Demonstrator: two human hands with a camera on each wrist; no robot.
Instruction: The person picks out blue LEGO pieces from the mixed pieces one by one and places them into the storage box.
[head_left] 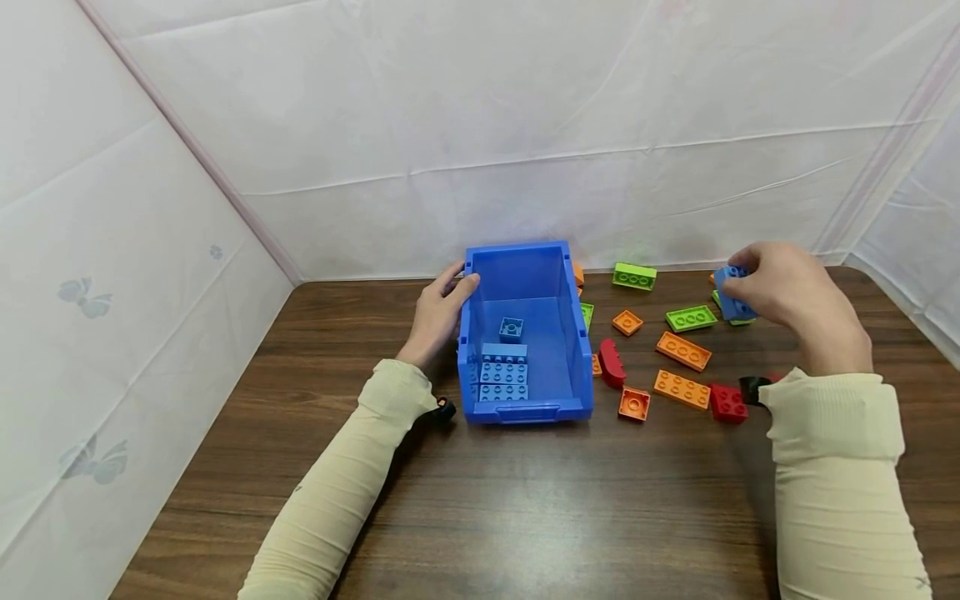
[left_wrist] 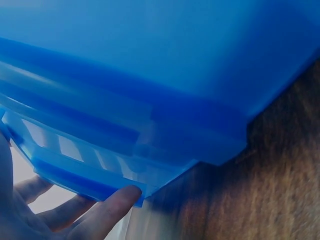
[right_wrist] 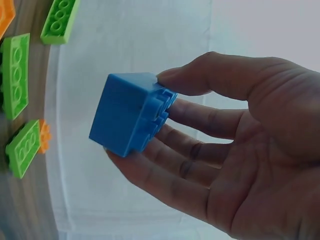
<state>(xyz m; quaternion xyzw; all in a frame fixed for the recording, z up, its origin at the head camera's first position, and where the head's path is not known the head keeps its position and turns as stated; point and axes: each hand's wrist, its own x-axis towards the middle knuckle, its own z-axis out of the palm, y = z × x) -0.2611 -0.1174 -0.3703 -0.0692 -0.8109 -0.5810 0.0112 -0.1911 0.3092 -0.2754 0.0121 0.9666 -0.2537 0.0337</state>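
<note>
My left hand (head_left: 437, 315) grips the left wall of an open blue plastic bin (head_left: 558, 358), its thumb at the rim. In the left wrist view the fingers (left_wrist: 107, 212) lie against the bin's edge. A small blue toy brick (head_left: 512, 327) and several longer blue bricks (head_left: 504, 373) are inside, toward the left and front. Off to the right, my right hand (head_left: 795, 292) pinches a blue brick (right_wrist: 117, 115) between thumb and fingers, above a green brick. In the right wrist view its studs face the palm.
Loose bricks lie right of the bin: green ones (head_left: 691, 318), orange ones (head_left: 683, 351), a curved red one (head_left: 612, 363) and a red block (head_left: 727, 403) near my right wrist. Some are partly hidden by the bin. A white sheet (head_left: 525, 150) hangs behind the wooden table (head_left: 487, 517).
</note>
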